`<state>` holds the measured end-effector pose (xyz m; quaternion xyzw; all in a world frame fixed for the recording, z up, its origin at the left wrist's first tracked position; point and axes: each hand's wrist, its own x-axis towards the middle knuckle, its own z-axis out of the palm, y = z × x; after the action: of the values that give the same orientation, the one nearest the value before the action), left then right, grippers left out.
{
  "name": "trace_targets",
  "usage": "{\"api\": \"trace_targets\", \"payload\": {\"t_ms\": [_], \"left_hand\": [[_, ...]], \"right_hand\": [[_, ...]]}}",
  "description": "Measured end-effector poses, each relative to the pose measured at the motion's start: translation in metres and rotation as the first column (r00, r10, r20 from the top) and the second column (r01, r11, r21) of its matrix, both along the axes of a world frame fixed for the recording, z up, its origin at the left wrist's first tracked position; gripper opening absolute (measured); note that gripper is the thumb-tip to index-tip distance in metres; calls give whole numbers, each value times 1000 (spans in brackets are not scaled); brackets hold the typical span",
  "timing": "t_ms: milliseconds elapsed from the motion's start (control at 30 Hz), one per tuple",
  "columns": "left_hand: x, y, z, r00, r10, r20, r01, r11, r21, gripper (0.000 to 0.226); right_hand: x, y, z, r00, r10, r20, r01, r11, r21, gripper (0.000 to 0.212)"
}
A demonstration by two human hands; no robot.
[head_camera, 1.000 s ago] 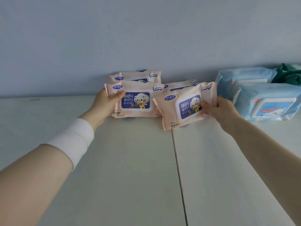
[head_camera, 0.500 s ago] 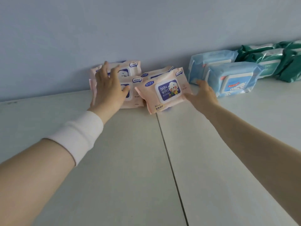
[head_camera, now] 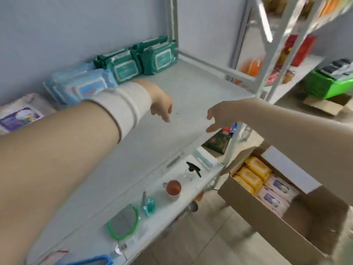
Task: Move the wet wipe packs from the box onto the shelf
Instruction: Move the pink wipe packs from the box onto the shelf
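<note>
Two hands, both empty: left hand (head_camera: pixel 162 104) with a white wrist band (head_camera: pixel 126 106) hangs above the shelf (head_camera: pixel 191 83), fingers loosely curled downward; right hand (head_camera: pixel 217 117) sits over the shelf's front edge, fingers relaxed and slightly spread, gripping nothing. Wet wipe packs are in two places. In the cardboard box (head_camera: pixel 267 222), low right on the floor with flaps up: yellow packs (head_camera: pixel 252 173) and pale pink packs (head_camera: pixel 277 192), soft plastic pillows lying side by side, long axes roughly along the box's front wall, label faces up. On the shelf against the blue wall: green packs (head_camera: pixel 152 58), blue packs (head_camera: pixel 80 87) and a pink pack (head_camera: pixel 19 115), all propped with label faces toward the camera and long axes along the wall. The shelf is a white matte board in a white metal frame. The lower shelf carries an orange cup (head_camera: pixel 172 188), a green-rimmed mirror (head_camera: pixel 124 222), a teal item (head_camera: pixel 148 205) and a black item (head_camera: pixel 193 168). Floor (head_camera: pixel 200 241) is grey wood-look planks. More shelving with red and orange goods stands far right, blurred.
</note>
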<state>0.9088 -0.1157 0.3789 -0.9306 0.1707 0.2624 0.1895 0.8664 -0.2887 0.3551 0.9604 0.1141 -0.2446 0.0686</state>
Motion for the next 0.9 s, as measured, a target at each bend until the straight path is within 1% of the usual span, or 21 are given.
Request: {"api": "trace_targets", "payload": {"t_ms": [100,200,300,467,533,600,667,733,800,900], "left_hand": [[-2,-118,-20,987,-151,-50,150,989,-19,53],[-5,-225,-53,944,-306,-126,305,952,-32,54],[-7,-317,-96,883,-431,-183,435,900,-22,54],[-9,-431,-183,788,-540,-296,565,825,-3,51],[-1,-467,-222,759,-576,-306,590,806,-53,49],[4,-492,-261,723,-573,-385,584,805,-102,46],[5,-512,-304,682,-571,-458,600,794,-97,42],[7,-533,-361,661,-577,-480,619,781,-88,39],[7,-550,-426,670,-561,-486,595,797,-101,40],[6,-567,-525,702,-527,-480,549,829,-107,44]], "right_hand": [[-24,-124,-20,982,-182,-56,180,983,-40,57],[-50,-227,-46,932,-354,-78,350,935,-60,56],[-75,-310,-82,852,-503,-148,490,864,-116,59],[-99,-410,-158,699,-656,-283,630,753,-188,53],[-104,-441,-198,619,-706,-343,693,697,-183,55],[-112,-457,-236,540,-718,-439,733,657,-175,54],[-123,-463,-279,464,-714,-524,769,618,-160,52],[-131,-463,-336,407,-697,-590,811,573,-117,50],[-134,-459,-402,337,-696,-634,873,483,-66,50],[-132,-447,-502,196,-690,-696,957,290,-19,56]]}}
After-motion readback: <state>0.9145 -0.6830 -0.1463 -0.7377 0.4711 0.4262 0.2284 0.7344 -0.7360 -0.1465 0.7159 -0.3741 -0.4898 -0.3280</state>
